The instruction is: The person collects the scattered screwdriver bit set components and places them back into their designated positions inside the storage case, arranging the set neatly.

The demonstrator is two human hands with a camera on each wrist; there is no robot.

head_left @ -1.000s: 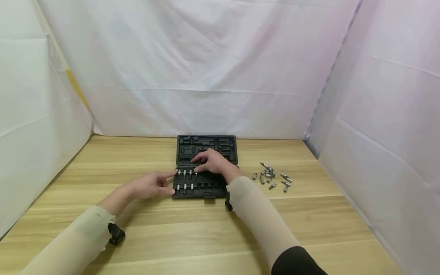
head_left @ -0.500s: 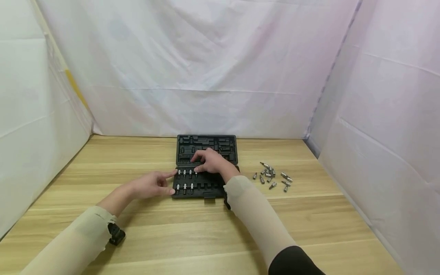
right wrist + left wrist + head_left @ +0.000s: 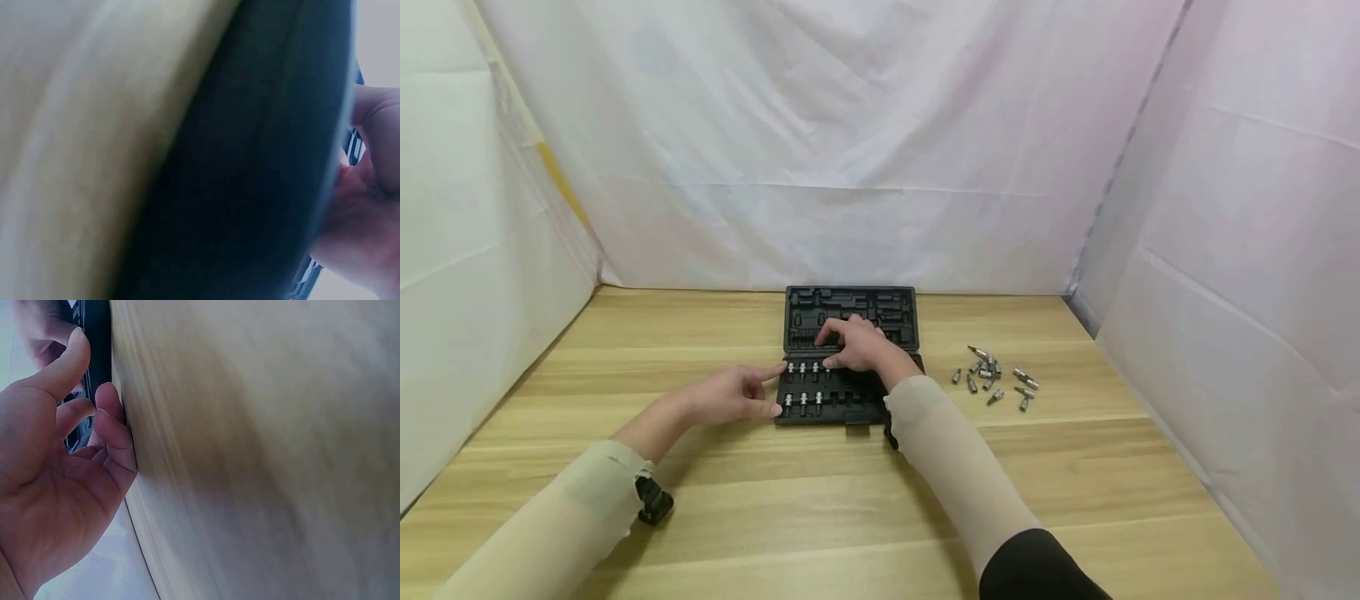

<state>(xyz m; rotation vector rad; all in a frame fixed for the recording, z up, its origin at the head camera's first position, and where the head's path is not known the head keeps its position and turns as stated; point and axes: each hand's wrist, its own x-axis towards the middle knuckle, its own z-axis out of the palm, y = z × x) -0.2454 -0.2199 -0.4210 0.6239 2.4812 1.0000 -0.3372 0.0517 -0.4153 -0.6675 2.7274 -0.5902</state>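
A black hinged socket case [image 3: 850, 383] lies unfolded, its moulded lid tipped back. Several silver bit sockets [image 3: 803, 400] stand in two rows in its left half. My left hand [image 3: 730, 396] touches the case's left side, index finger at the rear and thumb at the front. In the left wrist view its other fingers curl loosely below the thumb. Above the back row, my right hand [image 3: 861, 346] has its thumb on the fourth bit socket [image 3: 828, 374], with the index finger apart. The case's dark side [image 3: 250, 156] hides most of this hand in the right wrist view.
A loose cluster of bit sockets [image 3: 985, 372] lies on the wooden table [image 3: 760, 517] to the right of the case. White sheets [image 3: 820, 150] hang behind and at both sides. A black latch [image 3: 857, 418] sticks out from the case's front edge.
The head view has tilted slightly, so the whole scene sits a little higher. My right forearm has shifted slightly left. The left hand keeps its place on the case.
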